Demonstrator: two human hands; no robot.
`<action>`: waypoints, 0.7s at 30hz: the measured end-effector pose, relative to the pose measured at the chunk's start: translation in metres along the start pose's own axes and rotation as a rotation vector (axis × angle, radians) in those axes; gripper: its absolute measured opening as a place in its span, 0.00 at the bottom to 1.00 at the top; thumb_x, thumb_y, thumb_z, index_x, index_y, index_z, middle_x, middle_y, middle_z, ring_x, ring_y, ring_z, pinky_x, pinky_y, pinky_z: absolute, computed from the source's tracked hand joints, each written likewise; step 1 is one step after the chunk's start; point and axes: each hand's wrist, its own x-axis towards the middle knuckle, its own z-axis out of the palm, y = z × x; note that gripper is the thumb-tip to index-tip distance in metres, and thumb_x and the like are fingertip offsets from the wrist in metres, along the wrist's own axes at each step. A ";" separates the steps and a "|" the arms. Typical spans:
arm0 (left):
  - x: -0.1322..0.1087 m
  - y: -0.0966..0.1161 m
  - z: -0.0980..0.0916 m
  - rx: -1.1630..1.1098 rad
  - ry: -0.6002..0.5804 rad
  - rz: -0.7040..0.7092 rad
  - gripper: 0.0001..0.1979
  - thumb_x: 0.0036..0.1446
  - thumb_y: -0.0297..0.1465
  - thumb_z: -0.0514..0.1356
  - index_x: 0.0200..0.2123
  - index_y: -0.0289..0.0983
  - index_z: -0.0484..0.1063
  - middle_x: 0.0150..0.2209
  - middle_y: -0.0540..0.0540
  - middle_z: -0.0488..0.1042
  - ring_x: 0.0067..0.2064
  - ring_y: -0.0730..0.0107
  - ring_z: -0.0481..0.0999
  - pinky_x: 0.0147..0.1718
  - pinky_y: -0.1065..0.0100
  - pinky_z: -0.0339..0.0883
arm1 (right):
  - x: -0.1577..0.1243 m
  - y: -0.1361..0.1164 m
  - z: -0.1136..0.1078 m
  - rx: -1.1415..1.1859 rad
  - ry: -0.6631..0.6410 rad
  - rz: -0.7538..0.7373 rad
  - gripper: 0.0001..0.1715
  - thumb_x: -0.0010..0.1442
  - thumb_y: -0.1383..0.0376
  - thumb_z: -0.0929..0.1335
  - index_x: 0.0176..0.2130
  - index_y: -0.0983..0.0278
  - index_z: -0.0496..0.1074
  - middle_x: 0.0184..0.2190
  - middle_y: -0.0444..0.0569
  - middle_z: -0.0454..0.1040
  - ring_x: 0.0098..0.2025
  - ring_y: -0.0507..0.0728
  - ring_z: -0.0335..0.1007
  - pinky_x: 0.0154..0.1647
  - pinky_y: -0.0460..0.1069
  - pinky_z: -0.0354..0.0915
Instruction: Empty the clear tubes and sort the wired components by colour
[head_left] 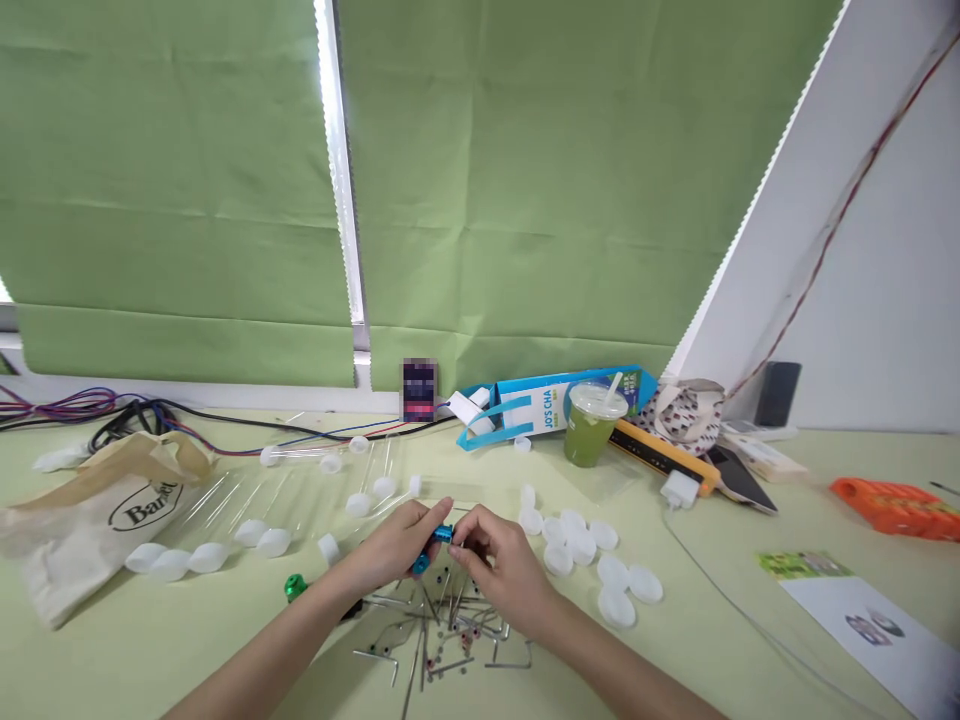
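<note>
My left hand (397, 545) is closed around a shiny blue metal part (442, 534), whose lower blue end (421, 564) shows under the fingers. At the right end of that part, my right hand (504, 568) has its fingertips pinched together; what they hold is too small to make out. Below both hands lies a loose spread of bent metal hex keys (417, 640) and thin rods. Tiny dark, pink and silver bits (465, 634) are scattered among them. A green metal part (295, 587) sits left of my left forearm.
White round caps (577, 540) lie in a group to the right. Clear tubes with white caps (210, 557) stretch across the left, beside a cloth bag (97, 530). Behind stand a green drink cup (589, 430), a blue bag (540, 400) and a yellow power strip (660, 455).
</note>
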 end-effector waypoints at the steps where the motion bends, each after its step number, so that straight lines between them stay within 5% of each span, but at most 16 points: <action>1: 0.000 0.000 0.001 0.002 0.014 -0.001 0.28 0.51 0.52 0.42 0.15 0.36 0.58 0.13 0.54 0.54 0.15 0.78 0.56 0.14 0.75 0.51 | 0.000 0.000 0.000 -0.010 0.011 -0.010 0.06 0.53 0.62 0.64 0.29 0.63 0.63 0.19 0.39 0.59 0.21 0.47 0.51 0.23 0.44 0.49; 6: -0.004 0.009 -0.002 -0.030 -0.016 0.073 0.18 0.51 0.48 0.48 0.25 0.38 0.59 0.16 0.56 0.58 0.16 0.78 0.56 0.13 0.77 0.51 | 0.003 0.005 -0.001 0.166 -0.005 0.101 0.10 0.52 0.59 0.65 0.30 0.63 0.61 0.18 0.38 0.58 0.18 0.46 0.51 0.19 0.43 0.49; 13: 0.001 -0.001 -0.002 0.046 -0.012 0.018 0.26 0.53 0.49 0.42 0.15 0.36 0.56 0.14 0.55 0.54 0.15 0.78 0.55 0.14 0.75 0.50 | 0.002 0.005 -0.003 0.197 -0.044 0.118 0.09 0.51 0.62 0.67 0.30 0.63 0.62 0.20 0.40 0.61 0.20 0.46 0.52 0.20 0.43 0.51; 21: 0.000 0.006 0.002 -0.004 0.022 0.137 0.17 0.53 0.43 0.47 0.19 0.38 0.55 0.17 0.56 0.55 0.18 0.77 0.56 0.14 0.76 0.50 | 0.002 0.001 -0.001 0.314 -0.117 0.146 0.08 0.52 0.63 0.66 0.31 0.63 0.61 0.22 0.40 0.61 0.19 0.46 0.52 0.19 0.43 0.51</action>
